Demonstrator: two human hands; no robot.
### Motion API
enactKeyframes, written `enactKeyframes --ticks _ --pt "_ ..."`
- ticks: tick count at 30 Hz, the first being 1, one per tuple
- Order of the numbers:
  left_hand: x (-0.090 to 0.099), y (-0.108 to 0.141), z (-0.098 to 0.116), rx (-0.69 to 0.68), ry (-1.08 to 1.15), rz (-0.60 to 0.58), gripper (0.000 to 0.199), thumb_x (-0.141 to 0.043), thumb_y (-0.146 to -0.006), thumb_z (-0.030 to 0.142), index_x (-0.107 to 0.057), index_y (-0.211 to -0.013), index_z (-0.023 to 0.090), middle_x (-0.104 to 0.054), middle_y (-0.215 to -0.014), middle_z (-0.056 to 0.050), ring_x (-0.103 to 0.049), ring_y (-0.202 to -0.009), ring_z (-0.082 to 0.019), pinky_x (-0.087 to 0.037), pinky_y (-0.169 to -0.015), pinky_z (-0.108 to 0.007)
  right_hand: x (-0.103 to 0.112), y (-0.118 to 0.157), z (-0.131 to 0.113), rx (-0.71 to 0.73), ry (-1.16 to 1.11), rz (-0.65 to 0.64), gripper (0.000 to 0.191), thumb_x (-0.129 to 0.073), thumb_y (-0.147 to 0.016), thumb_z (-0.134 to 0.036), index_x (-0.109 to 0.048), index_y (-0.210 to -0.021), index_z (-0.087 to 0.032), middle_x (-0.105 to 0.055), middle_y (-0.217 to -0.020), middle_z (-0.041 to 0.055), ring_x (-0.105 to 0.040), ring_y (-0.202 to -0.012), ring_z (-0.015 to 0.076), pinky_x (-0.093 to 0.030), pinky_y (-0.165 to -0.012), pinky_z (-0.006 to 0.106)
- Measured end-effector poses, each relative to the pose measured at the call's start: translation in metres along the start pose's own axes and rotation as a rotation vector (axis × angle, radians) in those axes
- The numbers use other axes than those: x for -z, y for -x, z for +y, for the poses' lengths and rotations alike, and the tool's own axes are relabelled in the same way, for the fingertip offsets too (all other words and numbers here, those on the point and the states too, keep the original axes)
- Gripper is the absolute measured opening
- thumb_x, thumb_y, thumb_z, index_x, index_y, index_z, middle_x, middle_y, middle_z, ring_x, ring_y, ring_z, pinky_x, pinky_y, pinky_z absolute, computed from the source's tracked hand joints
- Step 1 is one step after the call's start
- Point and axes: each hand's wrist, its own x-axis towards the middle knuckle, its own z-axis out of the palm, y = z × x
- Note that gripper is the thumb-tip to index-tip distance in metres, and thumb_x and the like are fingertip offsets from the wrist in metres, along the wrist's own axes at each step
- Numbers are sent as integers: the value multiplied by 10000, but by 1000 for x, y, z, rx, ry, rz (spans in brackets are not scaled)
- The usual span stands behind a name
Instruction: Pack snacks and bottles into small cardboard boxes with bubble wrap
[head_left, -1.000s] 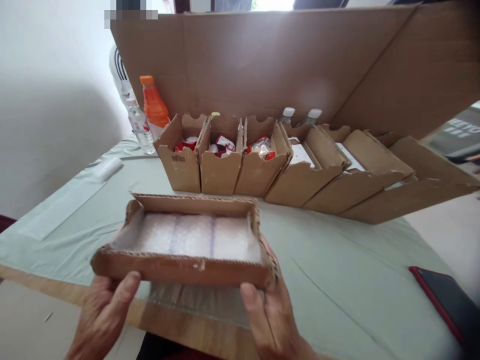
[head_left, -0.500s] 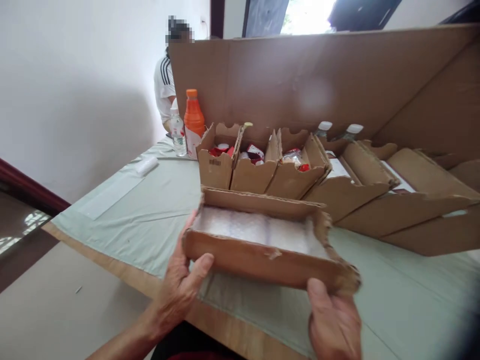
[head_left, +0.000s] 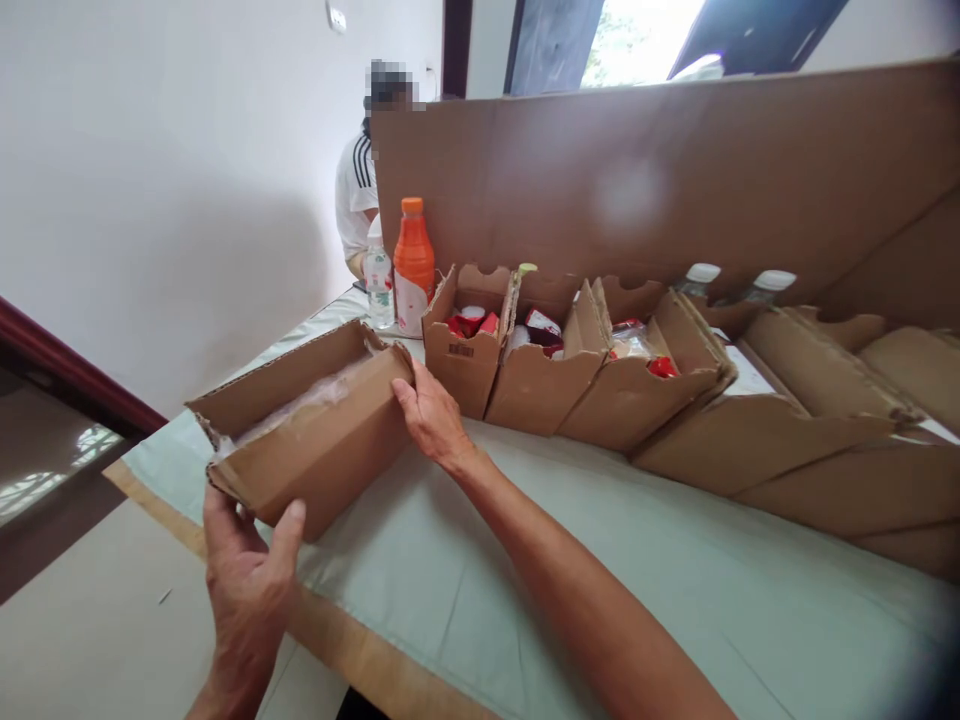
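An open cardboard box [head_left: 330, 455] is held between my two hands over the left part of the table, turned at a slant. Clear plastic wrapping [head_left: 307, 400] shows inside it; what lies beneath is hidden by the box wall. My left hand [head_left: 251, 560] grips the near lower corner, thumb on the side wall and fingers partly under the end. My right hand [head_left: 431, 410] holds the far right end, its thumb on the wall near the top edge. Whether the box touches the table I cannot tell.
Cardboard bins [head_left: 536, 385] with red packets stand in a row against a tall cardboard panel [head_left: 570, 180]. An orange bottle [head_left: 414, 265] and a clear water bottle [head_left: 379, 285] stand left of them. Behind the panel sits a person [head_left: 354, 195]. The pale green cloth [head_left: 555, 560] covers the table.
The box has moved left and swung round from lying crosswise to a slant, its right end now farther away. Both hands moved with it, and the view shifted slightly.
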Motion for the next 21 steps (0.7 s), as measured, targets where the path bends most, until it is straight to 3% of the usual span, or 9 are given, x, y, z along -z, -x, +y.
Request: enactKeyframes --ticks 2,6,11,15,18,21 --pt "-3 1 -9 -11 42 -10 872 -834 -705 381 -459 -1475 210 -500 -1516 -145 -488 -1417 -359 -399 -1197 -546 -6 3 15 -45 0 15 615 -367 -1068 -518 -440 -1540 -132 -560 -1480 196 -520 -1396 334 -406 -1166 504" --pt "-8 -8 -23 204 57 -59 902 -869 -636 408 -465 -1415 198 -596 -1369 -157 -596 -1282 -379 -497 -1091 -604 -15 28 46 -70 -36 -37 628 -289 -1080 -527 -454 -1534 -126 -624 -1411 190 -587 -1337 304 -468 -1124 477" --pt "-21 -14 -23 221 51 -32 820 -866 -675 485 -504 -1351 197 -649 -1273 -128 -630 -1206 -345 -454 -1131 -607 -30 49 65 -16 -61 -94 787 -433 -1021 -560 -315 -1603 -44 -304 -1661 217 -297 -1552 291 -290 -1271 479" --pt "-54 -22 -18 96 105 -41 754 -811 -781 477 -478 -1407 220 -619 -1361 -118 -608 -1258 -295 -471 -1140 -507 -37 51 66 1 -55 -96 785 -537 -983 -489 -337 -1593 -37 -199 -1695 220 -208 -1580 311 -228 -1294 508" --pt "-88 -35 -19 28 175 -106 810 -799 -802 438 -412 -1484 237 -546 -1467 -121 -568 -1326 -267 -470 -1146 -425 -39 51 69 3 -50 -64 703 -562 -959 -376 -405 -1554 -38 -284 -1663 238 -266 -1561 313 -251 -1287 517" --pt "-122 -46 -24 -13 201 -224 828 -751 -851 441 -342 -1545 249 -483 -1539 -124 -505 -1407 -263 -430 -1188 -418 -39 50 74 0 -55 -13 605 -561 -936 -303 -500 -1483 -52 -391 -1609 239 -362 -1517 320 -308 -1265 516"
